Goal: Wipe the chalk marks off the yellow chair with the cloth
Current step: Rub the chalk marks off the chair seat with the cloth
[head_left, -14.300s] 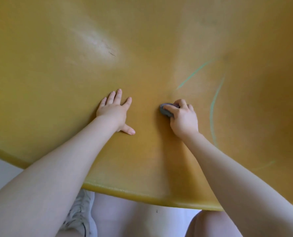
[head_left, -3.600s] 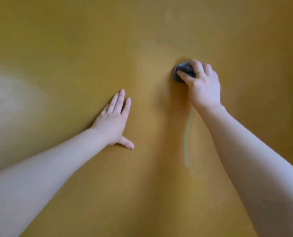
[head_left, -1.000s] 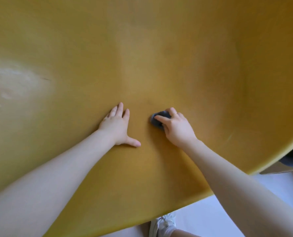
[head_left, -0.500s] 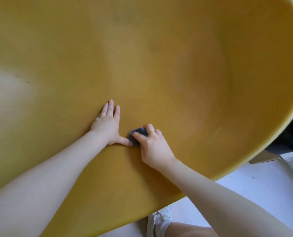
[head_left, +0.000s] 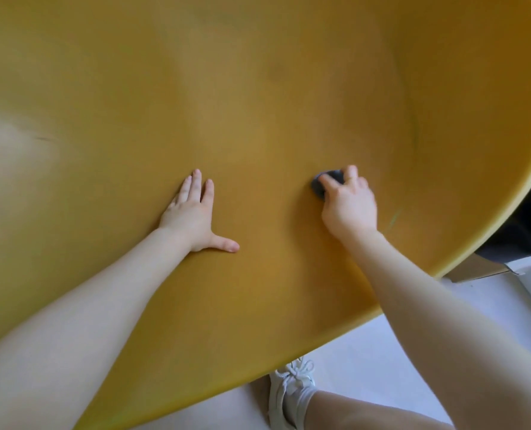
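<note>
A: Talk me through it. Where's everything right now?

B: My left hand [head_left: 192, 212] lies flat on the yellow chair [head_left: 258, 97], fingers together and thumb splayed toward three o'clock, holding nothing. I judge it's there to brace the shell so it doesn't rock while I rub.

A: And the other one?

B: My right hand [head_left: 349, 206] is at three o'clock from the left, well apart from it. Its grip is closed on the cloth [head_left: 324, 183], a small dark wad pressed against the seat, peeking out at ten o'clock from my knuckles. It's bunched tight, I'd say, so the pressure lands on one spot.

A: Any chalk left?

B: A faint greenish streak [head_left: 394, 217] sits just beside my right hand at four o'clock, near the rim. Another faint greenish line [head_left: 415, 131] runs up the curved wall at one o'clock. Those look like the remaining marks, so the job seems mostly done, not finished.

A: Any brand or lettering on the chair?

B: None that I can read. The surface is plain yellow. Below the rim at six o'clock there's my white shoe [head_left: 292, 395] on the pale floor [head_left: 366, 361], no legible label there either.
</note>
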`<move>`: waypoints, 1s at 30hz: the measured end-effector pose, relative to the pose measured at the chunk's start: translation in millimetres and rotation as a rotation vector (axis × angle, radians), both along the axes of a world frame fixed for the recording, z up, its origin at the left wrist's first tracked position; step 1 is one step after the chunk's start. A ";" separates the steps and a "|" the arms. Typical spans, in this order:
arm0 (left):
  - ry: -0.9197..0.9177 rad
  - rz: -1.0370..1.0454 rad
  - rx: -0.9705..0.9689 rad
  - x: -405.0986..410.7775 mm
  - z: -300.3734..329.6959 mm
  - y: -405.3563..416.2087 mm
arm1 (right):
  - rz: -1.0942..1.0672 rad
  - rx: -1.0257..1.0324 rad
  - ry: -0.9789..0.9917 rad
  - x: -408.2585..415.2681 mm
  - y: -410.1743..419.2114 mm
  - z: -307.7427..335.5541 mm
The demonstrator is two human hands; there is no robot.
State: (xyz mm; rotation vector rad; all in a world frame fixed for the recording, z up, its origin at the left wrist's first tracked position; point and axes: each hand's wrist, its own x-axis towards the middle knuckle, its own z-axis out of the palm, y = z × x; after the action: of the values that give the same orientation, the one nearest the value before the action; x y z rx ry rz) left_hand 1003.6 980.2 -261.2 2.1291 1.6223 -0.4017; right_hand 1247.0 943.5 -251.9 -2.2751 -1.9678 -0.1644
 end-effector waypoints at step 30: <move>-0.086 -0.351 -0.084 70.5 10.7 -48.4 | 0.248 -0.393 0.067 -16.4 -100.2 33.9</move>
State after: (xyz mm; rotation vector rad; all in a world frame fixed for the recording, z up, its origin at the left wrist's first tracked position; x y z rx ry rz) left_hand 1074.1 931.8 -250.4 2.3336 1.1636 -0.4690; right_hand 1230.7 843.3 -218.1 -2.1735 -2.3949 0.3484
